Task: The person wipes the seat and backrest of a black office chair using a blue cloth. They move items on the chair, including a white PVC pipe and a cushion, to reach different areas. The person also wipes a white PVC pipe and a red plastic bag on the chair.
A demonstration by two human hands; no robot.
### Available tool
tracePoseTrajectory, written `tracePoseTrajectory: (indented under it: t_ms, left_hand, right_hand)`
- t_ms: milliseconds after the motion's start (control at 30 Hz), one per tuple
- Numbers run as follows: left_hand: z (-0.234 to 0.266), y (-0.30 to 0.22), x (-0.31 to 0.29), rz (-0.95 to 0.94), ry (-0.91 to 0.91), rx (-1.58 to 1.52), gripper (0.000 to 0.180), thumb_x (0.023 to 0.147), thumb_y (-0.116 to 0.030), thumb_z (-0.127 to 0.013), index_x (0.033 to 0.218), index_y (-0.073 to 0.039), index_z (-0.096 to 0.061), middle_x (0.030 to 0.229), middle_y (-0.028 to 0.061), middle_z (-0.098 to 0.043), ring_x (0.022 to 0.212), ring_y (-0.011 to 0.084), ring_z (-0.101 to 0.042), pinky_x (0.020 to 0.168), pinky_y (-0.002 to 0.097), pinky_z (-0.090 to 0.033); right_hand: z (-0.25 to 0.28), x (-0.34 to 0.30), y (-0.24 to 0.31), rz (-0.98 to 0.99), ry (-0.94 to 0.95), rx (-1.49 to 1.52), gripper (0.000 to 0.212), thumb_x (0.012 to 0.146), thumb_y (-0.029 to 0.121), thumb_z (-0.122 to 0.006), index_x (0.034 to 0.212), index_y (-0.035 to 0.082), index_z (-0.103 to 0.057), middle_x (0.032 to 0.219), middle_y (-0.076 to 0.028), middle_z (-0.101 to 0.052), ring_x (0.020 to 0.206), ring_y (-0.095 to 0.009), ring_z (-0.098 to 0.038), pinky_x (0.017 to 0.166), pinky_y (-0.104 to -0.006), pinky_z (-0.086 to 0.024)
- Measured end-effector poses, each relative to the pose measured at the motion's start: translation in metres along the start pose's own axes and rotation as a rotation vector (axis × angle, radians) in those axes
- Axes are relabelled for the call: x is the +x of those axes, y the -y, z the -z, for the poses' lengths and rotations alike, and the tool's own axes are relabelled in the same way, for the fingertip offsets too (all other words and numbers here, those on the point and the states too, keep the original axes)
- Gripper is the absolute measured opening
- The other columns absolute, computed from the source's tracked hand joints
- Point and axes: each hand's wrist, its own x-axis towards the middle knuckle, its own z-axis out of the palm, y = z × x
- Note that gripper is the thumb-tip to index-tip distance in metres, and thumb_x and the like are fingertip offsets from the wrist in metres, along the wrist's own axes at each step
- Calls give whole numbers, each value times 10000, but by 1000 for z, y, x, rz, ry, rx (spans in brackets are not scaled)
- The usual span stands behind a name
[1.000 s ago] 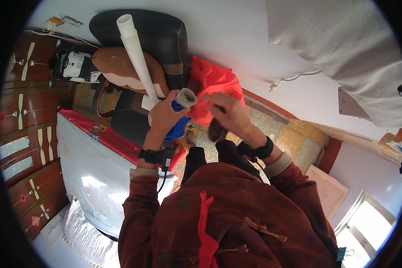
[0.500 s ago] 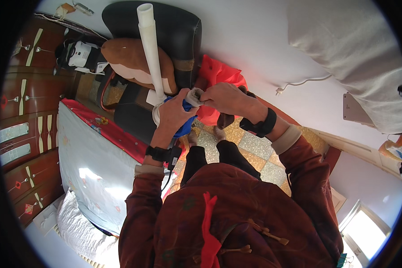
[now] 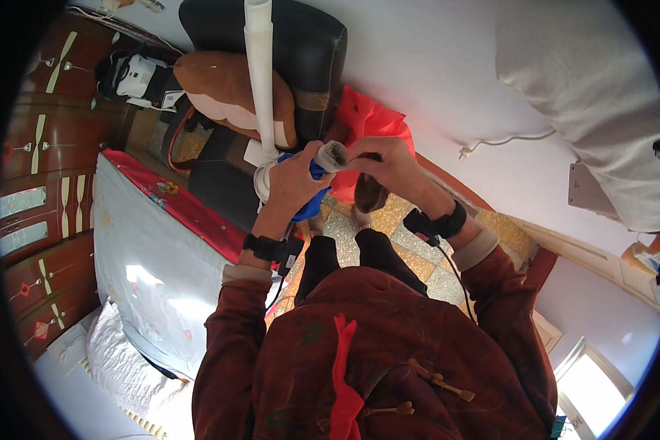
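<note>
My left hand (image 3: 295, 177) is wrapped round a short white-rimmed cylinder (image 3: 331, 157), its open end tilted up and lined with grey, fuzzy, dusty-looking material. Blue material (image 3: 309, 208) hangs below that hand. Beside it rises a long white tube (image 3: 259, 88), which ends in a white round part (image 3: 262, 183) by my left wrist. My right hand (image 3: 383, 163) is closed in a pinch at the cylinder's right rim; whatever lies between the fingertips is too small to make out. Just below the right hand shows a dark brown object (image 3: 371, 193).
A black chair (image 3: 308, 44) with a brown cushion (image 3: 227, 92) stands ahead, a red bag (image 3: 374, 116) to its right. At left is a bed with a pale cover (image 3: 147, 242), then dark red cabinets (image 3: 22, 205). A cable with a plug (image 3: 466, 152) lies at the wall.
The cylinder's end has tipped to show more of its grey inside. My right hand has drawn slightly right, still pinching at the rim. The view has shifted slightly.
</note>
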Motion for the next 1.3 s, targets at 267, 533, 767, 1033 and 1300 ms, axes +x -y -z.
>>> tracePoseTrajectory:
  t_ms: [267, 533, 767, 1033, 1300]
  left_hand:
    - [0, 0, 1, -11, -7, -5, 570, 766, -474, -793, 1238, -213, -609, 909, 96, -739, 822, 324, -724, 713, 418, -579]
    - [-2, 0, 2, -24, -30, -7, 592, 757, -453, -804, 1257, -209, -603, 885, 117, -734, 821, 339, -722, 718, 429, -578]
    - [-2, -1, 3, -47, -32, -6, 596, 756, -436, -806, 1270, -224, -590, 848, 132, -726, 800, 353, -717, 692, 436, -573]
    - [-2, 2, 1, -89, -57, -58, 576, 733, -331, -834, 1237, -209, -584, 919, 100, -735, 817, 331, -716, 668, 426, -558]
    - [-6, 3, 3, -62, -67, -4, 640, 712, -330, -848, 1286, -233, -581, 868, 107, -724, 805, 344, -713, 684, 433, -559]
  right_hand:
    - [44, -75, -72, -348, -123, 161, 139, 903, 118, -694, 900, -19, -673, 701, -45, -650, 633, -105, -631, 593, -282, -514]
    - [65, -152, -136, -528, 39, -914, 779, 855, 292, -766, 1505, 108, -379, 1095, -193, -708, 1009, -395, -680, 809, -496, -541]
    - [-12, -48, -22, 150, -260, -207, 317, 885, 129, -706, 1195, 70, -677, 976, -128, -691, 811, -300, -696, 701, -386, -550]
    - [-55, 12, 27, -286, -107, -402, 279, 919, 300, -651, 976, 27, -646, 878, -190, -711, 864, -401, -690, 736, -522, -544]
    - [-54, 29, 9, -206, -162, -405, 197, 902, 203, -622, 960, 18, -656, 833, -184, -703, 804, -399, -696, 678, -494, -558]
